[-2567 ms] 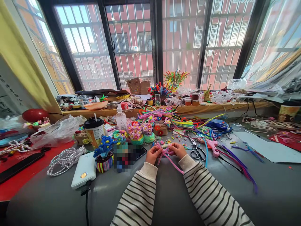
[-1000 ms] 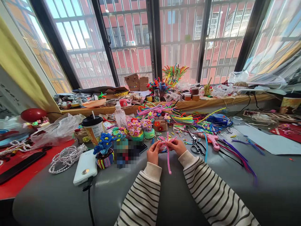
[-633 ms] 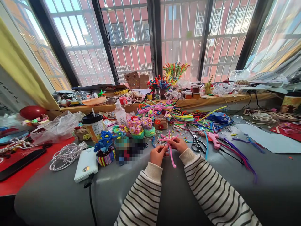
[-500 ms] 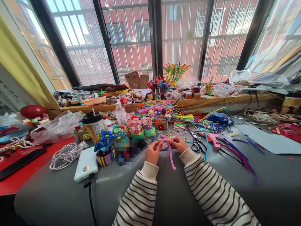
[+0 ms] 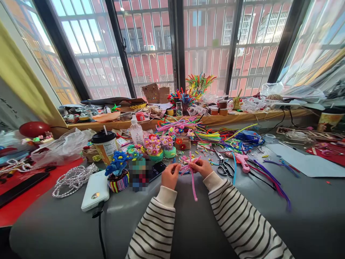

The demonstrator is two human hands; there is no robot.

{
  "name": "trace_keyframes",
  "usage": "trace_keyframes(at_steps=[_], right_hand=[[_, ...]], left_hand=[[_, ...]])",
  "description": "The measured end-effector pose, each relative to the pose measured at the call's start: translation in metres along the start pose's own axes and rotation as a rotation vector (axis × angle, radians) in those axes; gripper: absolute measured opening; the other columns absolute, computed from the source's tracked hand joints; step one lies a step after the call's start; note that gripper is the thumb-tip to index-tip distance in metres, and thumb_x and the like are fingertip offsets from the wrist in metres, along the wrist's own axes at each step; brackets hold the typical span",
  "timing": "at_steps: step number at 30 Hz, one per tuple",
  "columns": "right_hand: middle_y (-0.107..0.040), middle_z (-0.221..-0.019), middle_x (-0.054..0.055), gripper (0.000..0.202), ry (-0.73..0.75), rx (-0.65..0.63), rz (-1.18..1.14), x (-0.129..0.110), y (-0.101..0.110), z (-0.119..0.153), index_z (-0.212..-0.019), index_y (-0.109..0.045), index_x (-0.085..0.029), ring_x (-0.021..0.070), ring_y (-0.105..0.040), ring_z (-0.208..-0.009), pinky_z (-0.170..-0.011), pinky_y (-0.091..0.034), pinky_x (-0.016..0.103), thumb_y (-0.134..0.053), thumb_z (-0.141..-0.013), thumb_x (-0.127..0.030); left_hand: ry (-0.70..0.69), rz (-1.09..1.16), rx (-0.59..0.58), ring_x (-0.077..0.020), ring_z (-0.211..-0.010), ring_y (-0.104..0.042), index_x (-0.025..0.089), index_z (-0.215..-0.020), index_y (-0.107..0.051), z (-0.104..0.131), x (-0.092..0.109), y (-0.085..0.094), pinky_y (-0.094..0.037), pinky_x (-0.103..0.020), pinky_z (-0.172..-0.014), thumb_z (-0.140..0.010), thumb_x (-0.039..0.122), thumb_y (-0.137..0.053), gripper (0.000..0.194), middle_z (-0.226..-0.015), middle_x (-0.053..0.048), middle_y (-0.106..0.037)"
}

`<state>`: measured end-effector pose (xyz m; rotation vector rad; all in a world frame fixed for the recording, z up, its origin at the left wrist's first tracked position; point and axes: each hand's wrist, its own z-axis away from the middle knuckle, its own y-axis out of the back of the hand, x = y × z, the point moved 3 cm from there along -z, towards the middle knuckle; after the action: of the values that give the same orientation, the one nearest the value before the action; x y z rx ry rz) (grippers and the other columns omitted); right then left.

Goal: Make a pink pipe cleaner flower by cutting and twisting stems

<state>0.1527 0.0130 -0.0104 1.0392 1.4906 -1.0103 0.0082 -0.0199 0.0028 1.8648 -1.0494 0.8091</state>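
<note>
A pink pipe-cleaner piece [image 5: 193, 185] with several arms hangs between my hands, its longest stem pointing down over the grey table. My right hand [image 5: 201, 168] pinches it near the crossing of the arms. Close to the piece's left side is my left hand [image 5: 170, 175], its thumb and fingertips pressed together; whether an arm's tip lies between them is too small to tell. Behind the hands are small coloured scraps. Black-handled scissors [image 5: 225, 167] lie to the right of my right hand.
Right of the scissors lie a pink glue gun [image 5: 243, 163] and purple pipe cleaners [image 5: 272, 176]. On the left stand a blue flower pot [image 5: 118, 181], a white power bank [image 5: 95, 190] with a cable, and a lidded cup [image 5: 107, 149]. Pipe cleaners [image 5: 178, 124] are heaped behind.
My left hand has moved slightly left, away from the crossing, and its grip looks different. My right hand still holds the pink piece. The whole view has shifted a little.
</note>
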Motion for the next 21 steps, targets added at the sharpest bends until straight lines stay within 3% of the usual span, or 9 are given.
trace_keyframes(at_steps=[1,3,9,14,17,20,21], right_hand=[[-0.049,-0.047,-0.003,0.026,0.004,-0.027,0.014,-0.001,-0.002,0.001,-0.057,-0.052,-0.013,0.0055,-0.044,-0.04,-0.042,-0.039,0.02,-0.058,-0.052,-0.038],[-0.05,-0.047,-0.003,0.027,0.018,-0.085,0.042,-0.003,-0.005,0.002,-0.057,-0.052,-0.013,0.0059,-0.045,-0.04,-0.042,-0.038,0.02,-0.057,-0.053,-0.039],[-0.05,-0.046,-0.002,0.029,0.031,-0.224,0.115,-0.002,-0.013,0.006,-0.056,-0.053,-0.012,0.0064,-0.045,-0.04,-0.041,-0.037,0.019,-0.057,-0.053,-0.041],[-0.05,-0.044,-0.002,0.029,0.045,-0.241,0.13,-0.001,-0.013,0.004,-0.054,-0.055,-0.013,0.0065,-0.044,-0.038,-0.039,-0.037,0.019,-0.057,-0.053,-0.041],[-0.051,-0.044,-0.002,0.029,0.044,-0.104,0.062,0.0,-0.007,0.0,-0.056,-0.056,-0.013,0.0068,-0.045,-0.039,-0.04,-0.038,0.02,-0.056,-0.053,-0.041],[-0.051,-0.046,-0.002,0.027,0.053,0.023,-0.036,-0.001,-0.001,-0.002,-0.057,-0.055,-0.012,0.006,-0.045,-0.039,-0.04,-0.038,0.02,-0.057,-0.053,-0.039],[-0.05,-0.046,-0.003,0.026,0.057,0.035,-0.061,-0.001,-0.001,-0.003,-0.056,-0.055,-0.012,0.0058,-0.045,-0.039,-0.041,-0.038,0.02,-0.057,-0.053,-0.038]], left_hand=[[-0.029,-0.014,0.052,-0.0142,-0.066,-0.052,0.018,-0.075,-0.059,-0.003,0.005,0.006,-0.038,-0.023,-0.06,-0.063,0.035,-0.047,0.024,-0.073,-0.005,-0.058],[-0.093,-0.053,0.044,-0.0151,-0.072,-0.051,0.018,-0.08,-0.058,-0.01,0.017,0.011,-0.038,-0.023,-0.062,-0.061,0.035,-0.049,0.027,-0.08,-0.006,-0.057],[-0.093,-0.147,-0.27,-0.0124,-0.06,-0.052,0.015,-0.065,-0.059,-0.024,0.039,-0.01,-0.039,-0.023,-0.059,-0.061,0.028,-0.049,0.017,-0.065,-0.004,-0.059],[-0.113,-0.121,-0.357,-0.0128,-0.059,-0.052,0.015,-0.06,-0.058,-0.029,0.042,-0.016,-0.039,-0.023,-0.058,-0.059,0.027,-0.051,0.014,-0.061,-0.003,-0.059],[-0.028,0.03,-0.243,-0.0129,-0.064,-0.053,0.015,-0.07,-0.057,-0.025,0.033,-0.002,-0.04,-0.023,-0.061,-0.059,0.031,-0.051,0.02,-0.072,-0.005,-0.059],[0.241,0.15,-0.202,-0.0134,-0.058,-0.054,0.014,-0.083,-0.052,-0.013,0.016,0.01,-0.042,-0.023,-0.051,-0.052,0.034,-0.058,0.038,-0.075,-0.007,-0.059],[0.337,0.208,-0.241,-0.0136,-0.055,-0.055,0.013,-0.083,-0.051,-0.009,0.011,0.01,-0.042,-0.023,-0.048,-0.05,0.034,-0.059,0.039,-0.072,-0.007,-0.059]])
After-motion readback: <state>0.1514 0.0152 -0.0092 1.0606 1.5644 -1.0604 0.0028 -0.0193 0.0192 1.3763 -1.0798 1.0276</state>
